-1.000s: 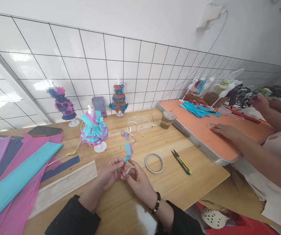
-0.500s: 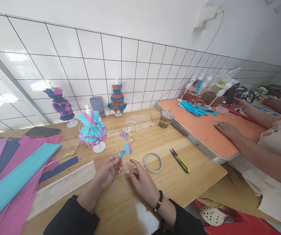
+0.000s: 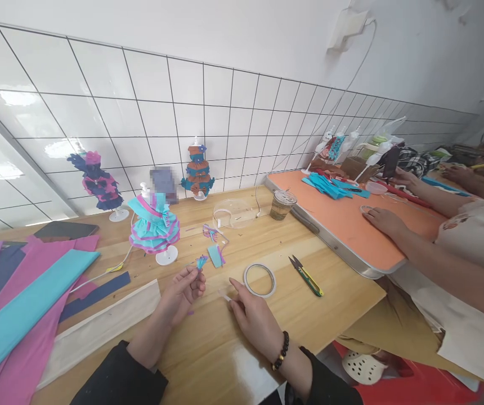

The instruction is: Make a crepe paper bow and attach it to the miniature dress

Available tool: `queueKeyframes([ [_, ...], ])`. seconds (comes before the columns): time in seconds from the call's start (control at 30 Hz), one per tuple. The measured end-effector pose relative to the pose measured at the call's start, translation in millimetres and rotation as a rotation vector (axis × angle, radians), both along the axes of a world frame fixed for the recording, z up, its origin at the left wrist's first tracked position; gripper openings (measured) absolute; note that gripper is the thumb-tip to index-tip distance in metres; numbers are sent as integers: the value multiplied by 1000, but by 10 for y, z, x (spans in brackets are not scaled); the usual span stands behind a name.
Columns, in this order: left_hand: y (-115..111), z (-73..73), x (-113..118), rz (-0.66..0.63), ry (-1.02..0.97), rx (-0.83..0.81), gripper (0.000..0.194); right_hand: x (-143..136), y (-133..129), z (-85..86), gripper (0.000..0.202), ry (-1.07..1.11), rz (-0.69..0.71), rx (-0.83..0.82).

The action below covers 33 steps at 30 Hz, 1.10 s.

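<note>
My left hand (image 3: 185, 289) pinches a small gathered turquoise and purple paper piece (image 3: 201, 262). To its right, my right hand (image 3: 252, 315) has thumb and index finger near each other, with a small whitish strip (image 3: 225, 295) at the thumb tip. A tape roll (image 3: 259, 280) lies flat just beyond my right hand, and green-yellow thread snips (image 3: 306, 276) lie right of it. Beyond my left hand are a turquoise scrap (image 3: 215, 256) and a small purple-blue bow (image 3: 210, 232). A small stand wears a ruffled turquoise dress with pink trim (image 3: 156, 225).
Coloured sheets (image 3: 35, 298) and a cream strip (image 3: 102, 332) cover the left side. Two more dressed stands (image 3: 101, 183) (image 3: 198, 171) are by the tiled wall. A lidded cup (image 3: 283, 205) stands beside the orange table (image 3: 343, 225), where another person's hand (image 3: 383, 219) rests.
My hands have moved slightly apart, the left one leftward with the gathered piece still pinched. The whole view has shifted a little. At the orange table the person holds a dark phone higher.
</note>
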<state>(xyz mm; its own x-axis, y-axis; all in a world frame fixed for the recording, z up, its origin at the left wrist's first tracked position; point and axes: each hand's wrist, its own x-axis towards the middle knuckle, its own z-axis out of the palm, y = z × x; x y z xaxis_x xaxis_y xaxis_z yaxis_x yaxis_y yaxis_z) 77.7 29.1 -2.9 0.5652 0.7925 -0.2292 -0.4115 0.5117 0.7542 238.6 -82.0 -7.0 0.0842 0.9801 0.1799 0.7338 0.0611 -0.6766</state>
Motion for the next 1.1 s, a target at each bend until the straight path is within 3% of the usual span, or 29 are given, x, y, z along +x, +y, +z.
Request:
queueKeyframes([
  [0.23, 12, 0, -6, 16, 6, 7, 14, 45, -23, 10, 41, -102, -32, -16],
  [0.4, 4, -2, -4, -13, 6, 40, 13, 39, 10, 152, 36, -150, -38, 83],
  [0.57, -32, 18, 5, -102, -2, 104, 13, -67, 160, 318, 27, 87, -14, 197],
  [0.83, -43, -2, -9, -128, -26, 97, 12, -198, 373, 241, 23, 464, 172, -7],
  [1.1, -35, -24, -8, -111, -13, 113, 11, -164, 384, 155, 20, 471, 194, 55],
])
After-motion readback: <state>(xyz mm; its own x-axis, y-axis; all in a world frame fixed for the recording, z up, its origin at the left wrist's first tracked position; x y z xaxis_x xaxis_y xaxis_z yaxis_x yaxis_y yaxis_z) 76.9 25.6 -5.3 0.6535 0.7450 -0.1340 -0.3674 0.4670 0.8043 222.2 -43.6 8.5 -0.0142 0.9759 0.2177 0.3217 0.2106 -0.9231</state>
